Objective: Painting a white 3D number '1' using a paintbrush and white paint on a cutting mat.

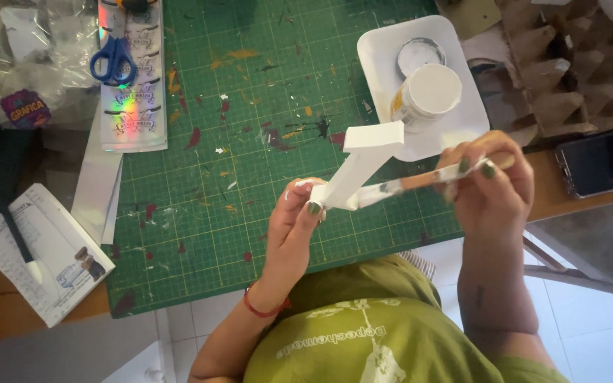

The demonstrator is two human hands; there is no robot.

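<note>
My left hand (294, 223) grips the lower end of a white T-shaped piece (360, 159), held tilted above a green cutting mat (250, 106). My right hand (491, 181) holds a paintbrush (420, 179) with a wooden handle; its white-loaded bristles touch the lower part of the white piece next to my left fingers. An open jar of white paint (431, 92) stands on a white square tray (377, 53) just beyond the piece, with its round lid (420, 53) beside it.
Blue-handled scissors (113, 60) lie on a holographic sticker sheet at the mat's upper left. A booklet with a black pen (37, 252) sits at the left. A dark phone (604, 159) and a cardboard egg tray (569, 57) are at the right.
</note>
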